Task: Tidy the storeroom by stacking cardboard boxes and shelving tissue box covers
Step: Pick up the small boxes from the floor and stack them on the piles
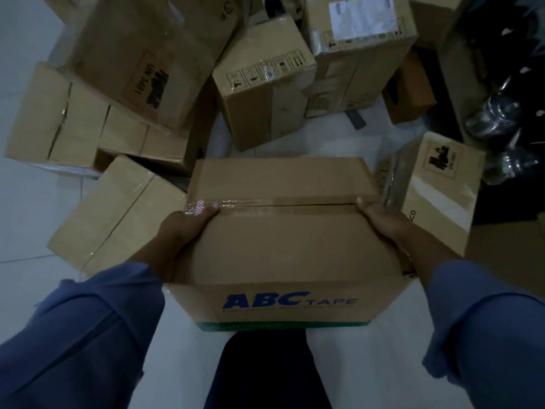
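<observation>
— Hands first: where are they?
— Both are on the ABC box (283,246). My left hand (185,234) grips its left end, thumb over the top by the taped seam, fingers curled down the side. My right hand (383,222) does the same at the right end, thumb on the top edge.
— Holding it, not just touching?
— Holding it, one hand at each end. Blue sleeves (88,335) run back toward the camera.
— And the box itself?
— It's straight ahead and low, flaps shut, with clear tape along the seam. Blue "ABC TAPE" is printed on the near face above a green band. A dark leg (265,373) shows just below it. Whether its underside rests on anything, I cannot tell.
— What lies round it?
— A pale tiled floor (29,208) with more cardboard.
- Just left of the ABC box, a plain box (118,219) lies tilted.
- Further left and behind, there's a flat box (59,122).
- Well behind to the left, a big UN box (132,54) is printed "UN 3481".
- Directly behind, a symbol box (265,107) has handling marks along its top edge.
- Right of that stands a label box (362,72) with a white slip.
- Just right of the ABC box, near my right hand, is a sticker box (439,208).
- Further right, metalware (492,116) glints in the dark.
</observation>
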